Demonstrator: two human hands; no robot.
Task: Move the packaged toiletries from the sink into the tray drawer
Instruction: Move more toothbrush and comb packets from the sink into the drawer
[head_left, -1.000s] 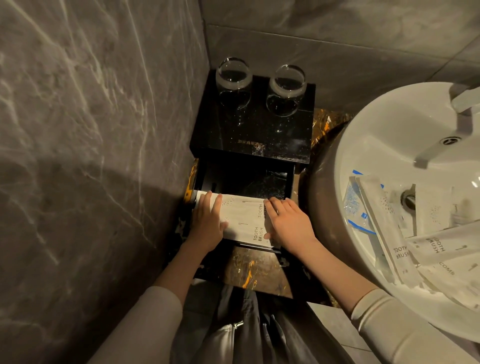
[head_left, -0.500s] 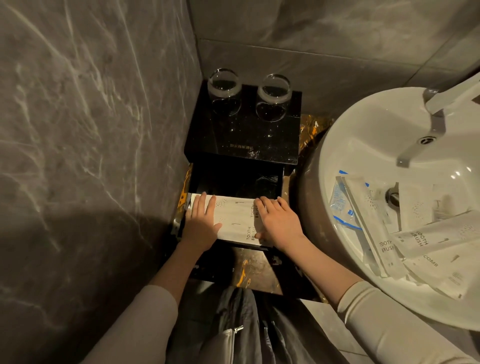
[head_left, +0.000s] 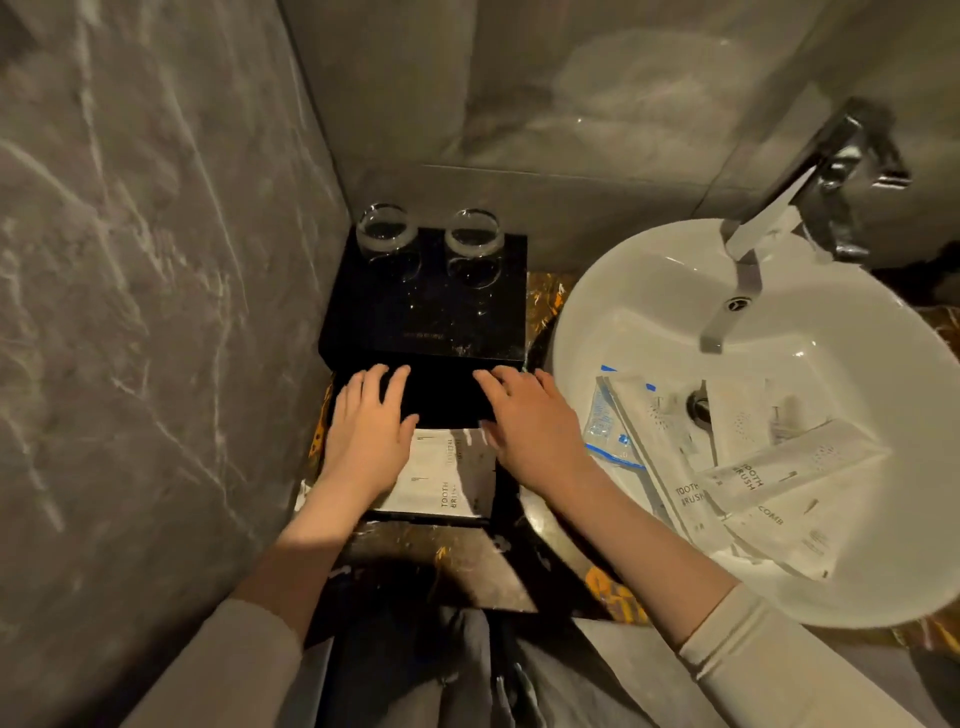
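So both hands are down at the black tray drawer (head_left: 498, 499), which sits pulled out toward the near side under a glossy black box (head_left: 426, 306) in the corner. The left hand (head_left: 366, 441) lies flat with its fingers (head_left: 371, 387) spread apart, reaching over the dark far part of the drawer, palm covering the left edge of the white toothbrush packets (head_left: 449, 475) lying in the drawer. The right hand (head_left: 530, 431) is the same deal, flat and open, fingers (head_left: 511, 382) splayed and not gripping anything, sitting at the right edge of those packets. You can read "TOOTH BRUSH" on the packet between the two hands. Two clear glasses (head_left: 387, 234) stand side by side on the far end of the black box, up against the grey marble wall (head_left: 156, 312). Off to the right is the white round sink (head_left: 649, 291) with a chrome faucet (head_left: 810, 182) over it, and there's a pile of packaged toiletries (head_left: 769, 478) in the basin: a couple more toothbrush packets, one labelled "COMB", and a clear bag with blue trim (head_left: 605, 426) at the left side of the pile, near the drain (head_left: 698, 405). The tabletop (head_left: 447, 566) under it all is dark stone with orange veining. Light long sleeves (head_left: 769, 660) on both arms.
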